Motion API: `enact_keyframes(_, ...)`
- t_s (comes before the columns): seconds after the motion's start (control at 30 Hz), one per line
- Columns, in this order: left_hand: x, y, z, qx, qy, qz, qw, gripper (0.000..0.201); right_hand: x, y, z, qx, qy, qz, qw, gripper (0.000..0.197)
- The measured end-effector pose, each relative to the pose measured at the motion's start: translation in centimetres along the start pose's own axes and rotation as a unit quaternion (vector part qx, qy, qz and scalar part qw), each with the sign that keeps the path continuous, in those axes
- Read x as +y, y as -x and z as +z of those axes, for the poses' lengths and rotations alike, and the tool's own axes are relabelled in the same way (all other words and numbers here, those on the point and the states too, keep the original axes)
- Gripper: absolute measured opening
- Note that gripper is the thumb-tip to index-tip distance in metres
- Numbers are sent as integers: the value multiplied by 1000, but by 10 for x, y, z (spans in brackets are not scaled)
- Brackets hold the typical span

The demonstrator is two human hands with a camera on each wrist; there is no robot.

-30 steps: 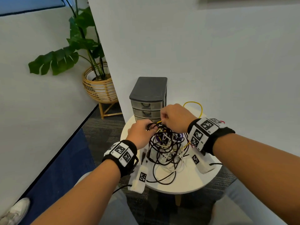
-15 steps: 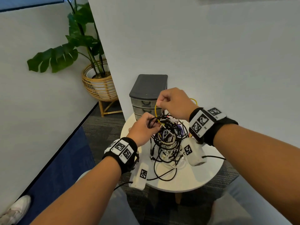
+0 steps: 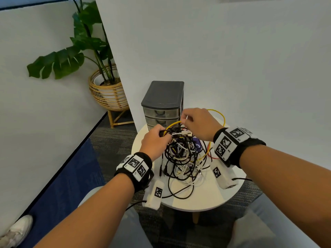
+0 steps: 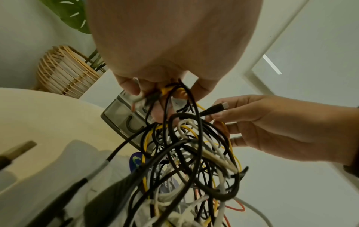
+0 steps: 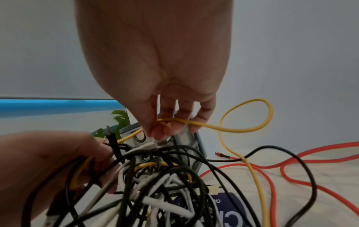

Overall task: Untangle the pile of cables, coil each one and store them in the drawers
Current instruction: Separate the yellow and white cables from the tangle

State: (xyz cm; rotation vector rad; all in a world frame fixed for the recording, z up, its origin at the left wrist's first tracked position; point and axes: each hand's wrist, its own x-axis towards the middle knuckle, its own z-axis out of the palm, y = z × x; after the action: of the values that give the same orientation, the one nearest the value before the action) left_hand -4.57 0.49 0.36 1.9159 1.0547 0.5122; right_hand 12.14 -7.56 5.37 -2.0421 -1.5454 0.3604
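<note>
A tangled pile of cables (image 3: 180, 156), black, white, yellow and red, lies on a round white table (image 3: 206, 199). My left hand (image 3: 161, 137) grips a bunch of black and yellow strands at the pile's top left (image 4: 165, 92). My right hand (image 3: 187, 120) hovers just above the pile in front of the drawers. Its fingers are curled round a yellow cable (image 5: 246, 130) that arcs down toward the left hand (image 3: 172, 125). A grey three-drawer unit (image 3: 162, 113) stands at the table's far edge with all drawers closed.
A red cable (image 5: 291, 176) trails over the table to the right of the pile. A dark blue card (image 5: 229, 215) lies under the cables. A white wall rises right behind the table. A potted plant in a rattan basket (image 3: 107, 92) stands on the floor at the far left.
My right hand rose from the pile, drawing a yellow strand upward, then dropped slightly. The left hand kept its grip on the bundle and barely moved.
</note>
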Motion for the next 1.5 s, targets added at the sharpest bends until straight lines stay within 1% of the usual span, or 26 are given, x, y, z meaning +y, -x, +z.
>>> enact_keyframes(0.03, -1, -1, -1, -3, 9, 3, 1000, 10, -2, -1, -3, 36, -20, -7, 999, 19)
enact_keyframes(0.1, -4, -2, -3, -19, 21, 5, 1000, 20, -9, -4, -13, 103, -52, -17, 993, 18)
enact_keyframes(0.2, -10, -2, -5, -25, 3, 9, 1000, 29, -24, -12, -39, 200, -110, -24, 973, 16)
enact_keyframes(0.27, -13, -2, -8, -25, -11, 2, 1000, 27, -36, -17, -64, 274, -151, -32, 949, 15)
enact_keyframes(0.37, -13, -2, -11, -35, -47, -25, 998, 20, -50, -19, -108, 381, -180, -74, 904, 11)
enact_keyframes(0.4, -12, -2, -12, -36, -57, -33, 997, 21, -54, -18, -122, 405, -177, -85, 893, 10)
enact_keyframes(0.47, -8, -1, -13, -36, -57, -30, 997, 31, -56, -16, -145, 441, -166, -95, 877, 8)
enact_keyframes(0.53, 0, 0, -14, -40, -51, -5, 998, 39, -52, -11, -161, 461, -166, -86, 867, 8)
enact_keyframes(0.57, 4, 0, -13, -48, -57, 11, 997, 38, -49, -9, -164, 462, -167, -77, 867, 9)
enact_keyframes(0.63, 13, 1, -11, -70, -90, 35, 993, 32, -41, -3, -165, 443, -167, -45, 880, 13)
enact_keyframes(0.73, 20, 2, -7, -88, -124, 31, 988, 36, -28, 7, -149, 380, -164, 28, 910, 19)
enact_keyframes(0.77, 20, 1, -6, -85, -124, 26, 988, 39, -21, 10, -140, 338, -152, 51, 927, 20)
enact_keyframes(0.8, 20, 0, -6, -82, -123, 20, 989, 44, -16, 15, -129, 272, -113, 72, 953, 22)
enact_keyframes(0.83, 20, -1, -6, -82, -128, 16, 988, 47, -11, 19, -118, 190, -60, 94, 975, 25)
enact_keyframes(0.87, 18, -2, -6, -85, -141, 15, 986, 46, -7, 23, -105, 116, -26, 115, 986, 26)
enact_keyframes(0.9, 17, -1, -7, -93, -160, 20, 983, 40, -4, 27, -92, 61, 3, 128, 990, 28)
enact_keyframes(0.93, 16, 0, -8, -100, -178, 24, 979, 32, -1, 30, -79, 19, 15, 132, 991, 31)
enact_keyframes(0.97, 14, 0, -9, -104, -190, 29, 976, 25, 2, 34, -65, -6, 5, 124, 992, 34)
enact_keyframes(1.03, 11, 0, -9, -104, -190, 35, 976, 15, 8, 35, -41, -13, -24, 92, 995, 34)
enact_keyframes(1.13, 5, -1, -10, -109, -178, 41, 977, 8, 9, 26, -13, -26, 25, 26, 999, 20)
enact_keyframes(1.17, 2, -2, -10, -109, -174, 49, 977, 7, 8, 20, -6, -39, 35, 13, 999, 19)
enact_keyframes(1.27, -1, 0, -13, -100, -135, 70, 983, 12, 8, -1, 15, -101, 114, 6, 988, 25)
enact_keyframes(1.37, -3, 1, -16, -85, -92, 83, 989, 6, 9, -10, 27, -162, 184, 5, 969, 21)
enact_keyframes(1.43, -5, -1, -16, -105, -78, 81, 988, 24, 7, -11, 28, -161, 196, -38, 966, 11)
enact_keyframes(1.47, -4, -1, -15, -122, -91, 80, 985, 32, 8, -12, 28, -154, 189, -65, 968, 10)
enact_keyframes(1.5, -3, -2, -15, -135, -116, 77, 981, 36, 9, -12, 29, -150, 171, -86, 970, 14)
